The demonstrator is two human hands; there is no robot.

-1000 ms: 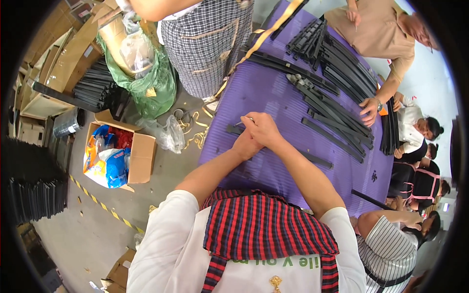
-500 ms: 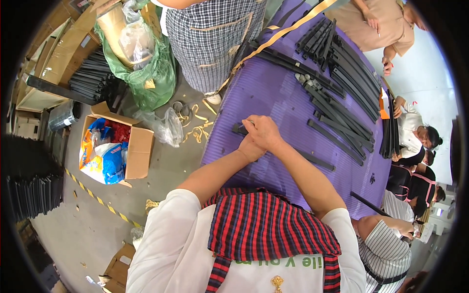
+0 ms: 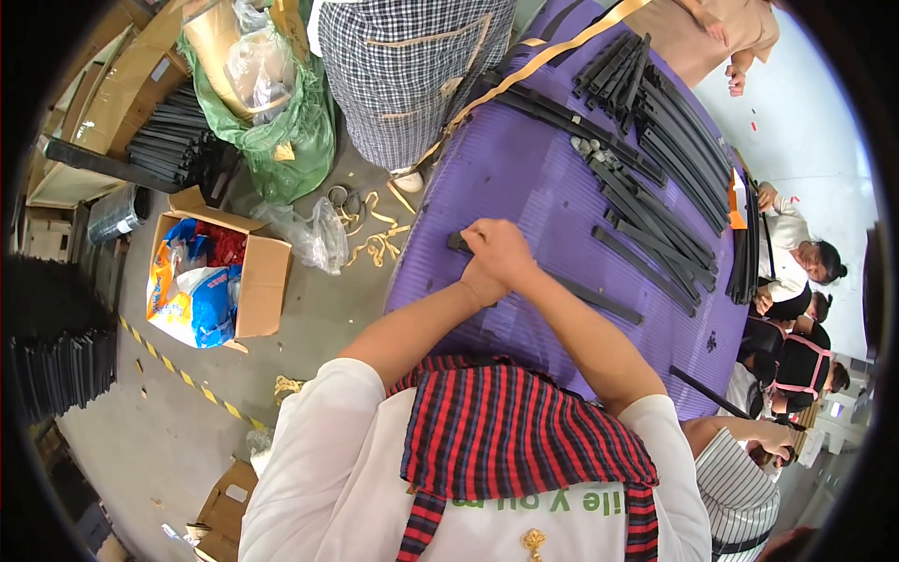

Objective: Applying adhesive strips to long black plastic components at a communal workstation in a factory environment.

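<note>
A long black bar [image 3: 599, 298] lies slantwise on the purple ribbed table cover [image 3: 524, 178]; its near-left end [image 3: 457, 243] sticks out past my hands. My right hand [image 3: 504, 251] is closed in a fist over the bar near that end, thumb side up. Under and against it is my left hand [image 3: 481, 284], its wrist bent in from the left. The right hand hides the left fingers, so their grip does not show. The stretch of bar beneath both hands is also covered.
More black bars [image 3: 655, 234] lie in piles across the table, with small grey pieces [image 3: 588, 147] beside them. A yellow strap [image 3: 534, 67] crosses the far edge. An open carton [image 3: 267, 286] and a green sack [image 3: 290, 140] stand left. Co-workers stand around; one wears a checked apron [image 3: 403, 84].
My hands stay on the bar, shifting only slightly; the right fist looks more tightly curled over its end. The far co-worker's hands have moved a little.
</note>
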